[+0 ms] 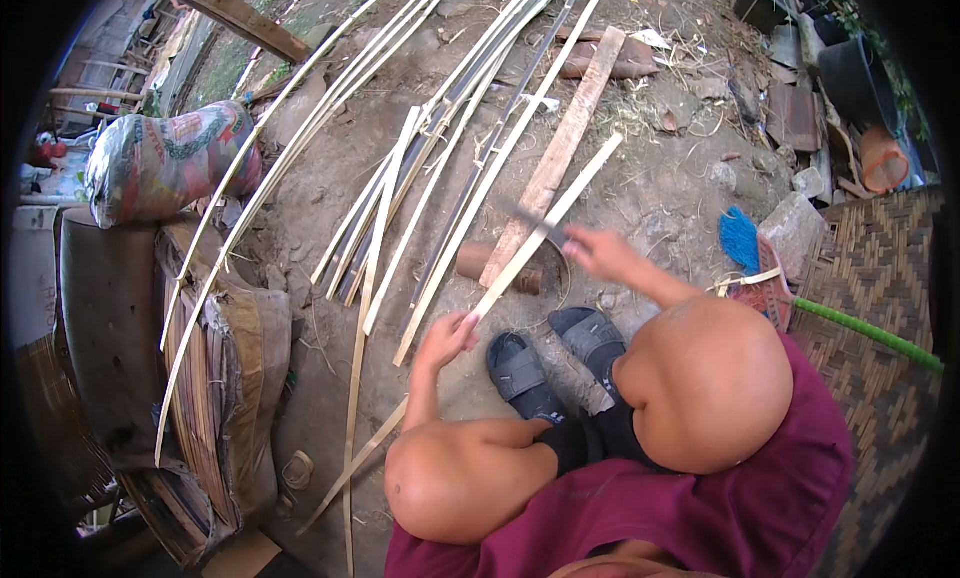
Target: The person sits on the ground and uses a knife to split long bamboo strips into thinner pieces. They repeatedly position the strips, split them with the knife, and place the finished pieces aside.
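My left hand (pixel 450 340) is closed around a long pale bamboo strip (pixel 578 186), which slants up to the right away from me. The lower stretch of what looks like the same strip comes out behind my left forearm. In my right hand (pixel 600 254) is a knife (pixel 537 221), its dark blade lying across the strip and slightly blurred. Beneath the strip, a flat wooden plank (pixel 572 128) leans with its near end by a short brown round log (pixel 527 277). My fingers hide most of the knife's handle.
Several long bamboo strips (pixel 448 240) lie bundled and loose on the dirt ground ahead and left. At the left stand a stuffed sack (pixel 175 158) and a worn box-like stack (pixel 250 348). To the right are a woven mat (pixel 880 378), a green stick (pixel 865 330) and a grey stone (pixel 790 228).
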Motion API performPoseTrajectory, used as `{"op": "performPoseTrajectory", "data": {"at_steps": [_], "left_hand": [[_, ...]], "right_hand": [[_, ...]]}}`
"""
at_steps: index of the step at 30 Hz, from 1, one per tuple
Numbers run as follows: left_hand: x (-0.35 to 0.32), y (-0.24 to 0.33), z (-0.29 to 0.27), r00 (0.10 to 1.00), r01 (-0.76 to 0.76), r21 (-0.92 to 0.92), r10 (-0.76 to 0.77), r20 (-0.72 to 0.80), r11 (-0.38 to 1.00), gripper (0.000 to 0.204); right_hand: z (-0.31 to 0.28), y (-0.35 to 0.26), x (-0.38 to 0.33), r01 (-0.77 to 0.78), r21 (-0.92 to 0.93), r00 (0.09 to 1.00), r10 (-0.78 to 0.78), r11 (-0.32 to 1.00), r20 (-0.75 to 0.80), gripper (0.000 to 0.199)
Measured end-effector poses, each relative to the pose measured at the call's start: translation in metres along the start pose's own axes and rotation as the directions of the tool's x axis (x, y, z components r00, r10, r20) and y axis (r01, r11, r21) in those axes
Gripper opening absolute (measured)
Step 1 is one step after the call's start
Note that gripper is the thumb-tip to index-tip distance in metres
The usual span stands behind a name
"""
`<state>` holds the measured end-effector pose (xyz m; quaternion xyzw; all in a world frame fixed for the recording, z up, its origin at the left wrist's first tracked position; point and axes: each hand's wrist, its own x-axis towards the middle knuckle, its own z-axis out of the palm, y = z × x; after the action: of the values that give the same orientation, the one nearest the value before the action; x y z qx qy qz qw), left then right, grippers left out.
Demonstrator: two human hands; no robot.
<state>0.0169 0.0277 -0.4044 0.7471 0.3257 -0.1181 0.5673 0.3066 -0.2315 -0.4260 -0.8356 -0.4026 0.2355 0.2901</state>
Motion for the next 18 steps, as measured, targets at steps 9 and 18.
{"op": "performPoseTrajectory", "data": {"at_steps": [9, 18], "left_hand": [[-0.026, -0.033, -0.034, 0.990, 0.139, 0.020, -0.139, -0.015, 0.990, 0.034], [0.004, -0.025, -0.028, 0.996, 0.007, 0.051, -0.002, -0.094, 0.999, 0.033]], "right_hand": [[-0.028, 0.024, -0.015, -0.268, 0.051, 0.959, 0.271, 0.962, -0.086, 0.046], [-0.012, -0.006, -0.009, -0.052, -0.026, 0.999, 0.052, 0.998, 0.014, 0.045]]}}
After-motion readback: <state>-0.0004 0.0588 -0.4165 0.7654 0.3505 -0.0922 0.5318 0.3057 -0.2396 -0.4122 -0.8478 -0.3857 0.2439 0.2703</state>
